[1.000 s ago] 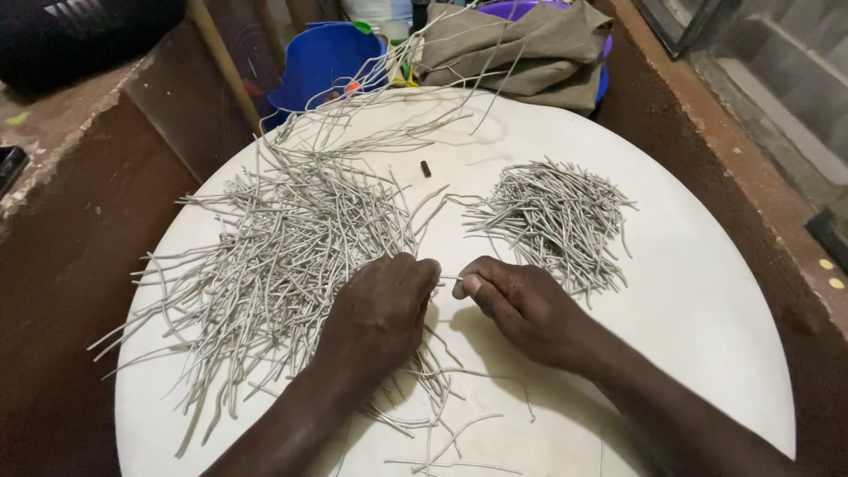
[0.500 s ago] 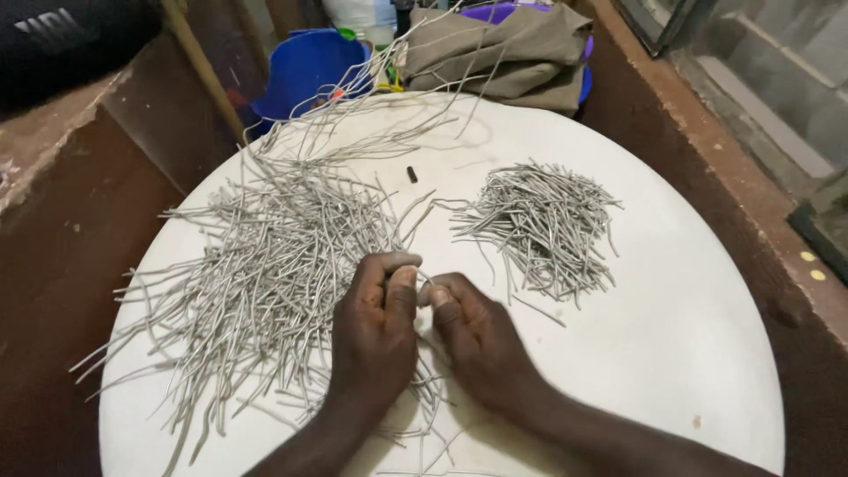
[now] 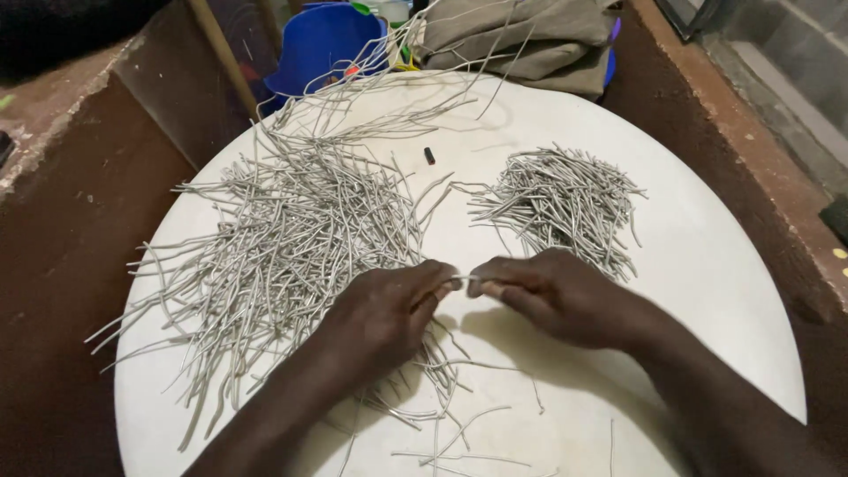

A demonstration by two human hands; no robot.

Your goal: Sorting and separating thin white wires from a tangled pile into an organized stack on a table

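A short grey wire piece (image 3: 465, 279) is pinched between the fingertips of both hands near the middle of the round white table (image 3: 707, 265). The left hand (image 3: 389, 314) is closed on one end and the right hand (image 3: 552, 296) on the other, knuckles up, the two sets of fingertips almost touching.

Around them lie two heaps. The large pile of long grey wires (image 3: 283, 238) spreads over the left half of the table, from the far edge down to the near-left edge, with many ends poking past the rim; the left hand rests on its near-right fringe. The smaller pile of short cut wires (image 3: 565, 199) sits on the far-right part, just beyond the right hand — its nearest strands come right up to the knuckles. A few loose strands (image 3: 459, 433) lie scattered at the near edge, under and between the forearms. A small dark object (image 3: 429, 155) lies alone between the two piles, toward the far edge.

The table top is smooth and bare on its right side and near-right edge — the widest open room. Past the far edge stand a blue plastic container (image 3: 322, 44) and a folded grey-brown cloth (image 3: 530, 40). Dark brown walls (image 3: 53, 230) hem the table closely on the left and right.
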